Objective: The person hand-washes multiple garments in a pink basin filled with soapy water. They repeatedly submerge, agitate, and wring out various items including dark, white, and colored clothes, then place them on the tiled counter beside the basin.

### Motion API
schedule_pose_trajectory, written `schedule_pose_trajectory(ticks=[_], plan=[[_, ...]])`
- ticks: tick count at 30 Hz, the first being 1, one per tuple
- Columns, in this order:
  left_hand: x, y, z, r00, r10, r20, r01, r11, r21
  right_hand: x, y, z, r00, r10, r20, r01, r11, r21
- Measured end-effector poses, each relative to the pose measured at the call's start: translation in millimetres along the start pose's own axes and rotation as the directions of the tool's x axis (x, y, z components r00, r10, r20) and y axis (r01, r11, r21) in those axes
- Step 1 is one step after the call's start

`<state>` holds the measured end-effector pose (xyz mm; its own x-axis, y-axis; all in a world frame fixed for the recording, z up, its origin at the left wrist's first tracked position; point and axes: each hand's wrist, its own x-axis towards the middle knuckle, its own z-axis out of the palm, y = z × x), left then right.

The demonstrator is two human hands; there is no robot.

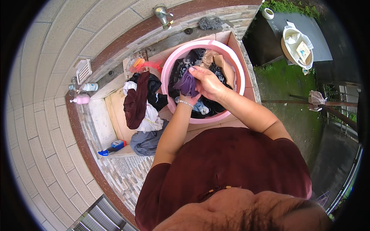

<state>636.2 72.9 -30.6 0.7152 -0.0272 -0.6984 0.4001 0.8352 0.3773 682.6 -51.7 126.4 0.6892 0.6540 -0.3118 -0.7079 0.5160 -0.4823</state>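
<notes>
A pink wash basin (pixel 239 65) holds dark wet clothes and a tan piece. Over the basin, my right hand (pixel 208 82) grips a purple cloth (pixel 187 85) from above. My left hand (pixel 189 99), with a beaded bracelet at the wrist, holds the same cloth from below and is mostly hidden behind it. Both forearms reach forward from my dark red shirt.
A pile of clothes (pixel 142 104) in maroon, white, black and grey lies left of the basin. A tap (pixel 163 15) stands on the ledge behind it. A pink bottle (pixel 81 99), a blue brush (pixel 111 148) and a white tub (pixel 296 46) are around.
</notes>
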Motion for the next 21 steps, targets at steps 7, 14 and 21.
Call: schedule_pose_trajectory(ticks=[7, 14, 21], plan=[[-57, 16, 42, 0.946, 0.219, 0.24, -0.247, 0.964, 0.095, -12, 51, -16, 0.877, -0.378, 0.296, 0.403, 0.244, -0.882], [-11, 1, 14, 0.99, 0.123, 0.064, -0.127, 0.991, 0.052, 63, 42, -105, 0.884, -0.457, 0.095, 0.019, -0.169, -0.985], [1, 33, -44, 0.798, 0.521, 0.301, -0.125, -0.345, 0.93, 69, 16, -165, 0.707, -0.707, 0.004, -0.176, -0.181, -0.968]])
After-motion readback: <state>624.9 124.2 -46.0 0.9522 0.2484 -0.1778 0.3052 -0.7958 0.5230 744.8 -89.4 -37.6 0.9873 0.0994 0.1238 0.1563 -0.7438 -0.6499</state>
